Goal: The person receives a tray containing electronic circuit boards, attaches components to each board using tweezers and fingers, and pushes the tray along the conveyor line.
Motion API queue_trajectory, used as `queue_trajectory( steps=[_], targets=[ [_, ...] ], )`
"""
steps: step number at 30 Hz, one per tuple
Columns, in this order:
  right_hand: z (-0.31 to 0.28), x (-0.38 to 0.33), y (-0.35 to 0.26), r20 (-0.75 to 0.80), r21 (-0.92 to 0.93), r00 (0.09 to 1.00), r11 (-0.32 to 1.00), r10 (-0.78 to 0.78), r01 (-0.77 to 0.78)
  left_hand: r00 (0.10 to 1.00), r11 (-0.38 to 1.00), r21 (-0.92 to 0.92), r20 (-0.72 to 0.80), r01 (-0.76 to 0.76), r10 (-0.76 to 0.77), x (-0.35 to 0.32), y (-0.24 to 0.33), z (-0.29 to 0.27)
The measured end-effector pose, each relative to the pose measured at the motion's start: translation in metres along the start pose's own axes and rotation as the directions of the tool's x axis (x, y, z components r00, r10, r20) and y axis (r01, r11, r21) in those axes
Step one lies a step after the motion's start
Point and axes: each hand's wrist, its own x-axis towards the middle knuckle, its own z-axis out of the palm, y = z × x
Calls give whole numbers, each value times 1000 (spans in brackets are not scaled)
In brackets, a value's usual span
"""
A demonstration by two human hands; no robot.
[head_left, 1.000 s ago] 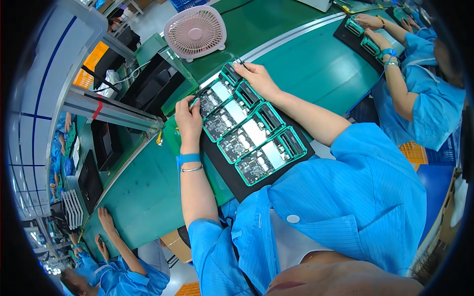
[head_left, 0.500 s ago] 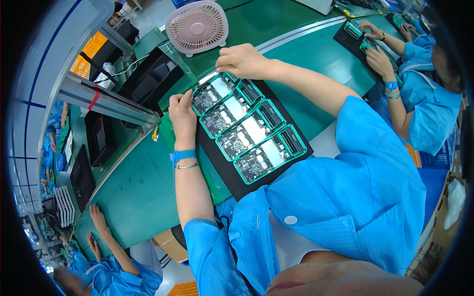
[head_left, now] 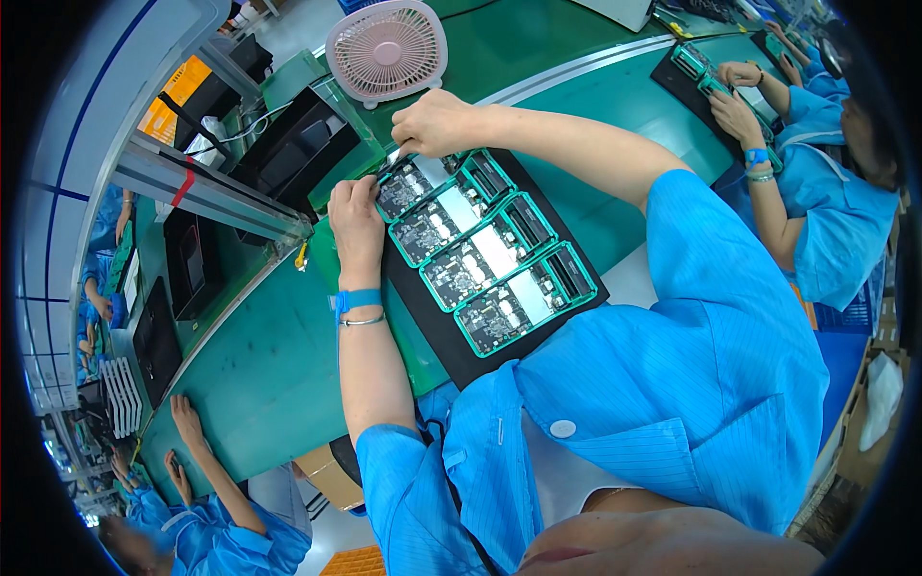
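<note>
Several green-framed circuit boards (head_left: pixel 425 233) lie in a row on a black mat (head_left: pixel 420 312), each with a bright silvery panel in its middle. My left hand (head_left: pixel 356 219) is closed at the left corner of the farthest board (head_left: pixel 404 186), fingertips against its green frame. Over that board's far edge hovers my right hand (head_left: pixel 432 125), its fingers pinched and pointing down close to my left fingertips. What the right fingers hold, if anything, is hidden. A blue wrist strap (head_left: pixel 357 300) circles my left wrist.
A pink fan (head_left: pixel 386 53) stands beyond the boards. Left of it are an open black box (head_left: pixel 293 144) and a metal post (head_left: pixel 216 197) at the green bench's (head_left: pixel 274 336) edge. One co-worker (head_left: pixel 826 211) handles similar boards at right; another (head_left: pixel 226 499) sits at lower left.
My right hand has moved left along the farthest board's far edge, closer to my left hand, with its fingers lower. My left hand stays almost in place.
</note>
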Motion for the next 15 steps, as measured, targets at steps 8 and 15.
queue_trajectory(
  steps=[8,15],
  targets=[
    [3,10,-4,160,-61,986,998,36,-27,999,999,19,10,-38,38,1,0,-2],
    [3,9,-7,183,-71,982,997,35,-22,999,999,-16,-12,-42,42,1,-2,-1]
  ],
)
